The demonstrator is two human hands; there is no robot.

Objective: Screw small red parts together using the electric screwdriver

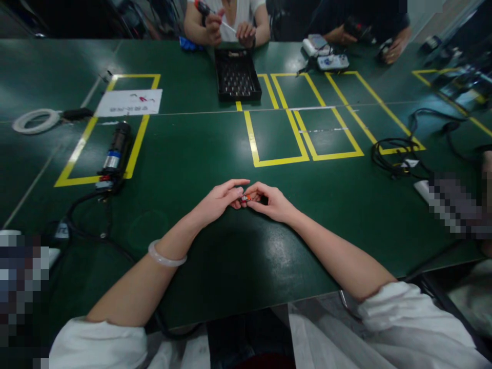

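My left hand (pixel 223 200) and my right hand (pixel 272 202) meet just above the green table (pixel 200 271). Between their fingertips is a small red, orange and silvery part (pixel 245 198); it is too small to tell its kind. The fingers of both hands are closed about it, thumbs and forefingers pinching from either side. Much of the part is hidden by the fingers. A pale bangle (pixel 166 254) circles my left wrist.
A black electric screwdriver (pixel 114 155) with a cable lies at left, near a white sheet (pixel 130 102). Ahead stands a black tray (pixel 239 96); behind it a person holds a red-and-black screwdriver (pixel 202 7). Coiled black cable (pixel 395 156) lies at right. Yellow tape marks rectangles.
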